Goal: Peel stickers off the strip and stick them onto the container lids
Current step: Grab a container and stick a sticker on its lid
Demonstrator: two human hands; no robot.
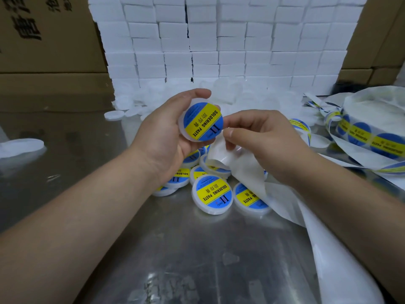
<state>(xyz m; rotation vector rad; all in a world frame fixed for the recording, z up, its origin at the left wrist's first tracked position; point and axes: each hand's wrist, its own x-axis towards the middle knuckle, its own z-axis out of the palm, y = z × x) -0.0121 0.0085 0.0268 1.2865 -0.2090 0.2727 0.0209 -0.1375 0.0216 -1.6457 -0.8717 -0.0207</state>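
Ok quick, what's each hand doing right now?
Left hand: holding a labelled lid, fingers curled round its rim.
Right hand: pinching the white backing strip.

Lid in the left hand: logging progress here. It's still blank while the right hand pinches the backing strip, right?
Not blank: the head view shows the lid in the left hand already bearing a blue-and-yellow sticker. The right hand does pinch the backing strip.
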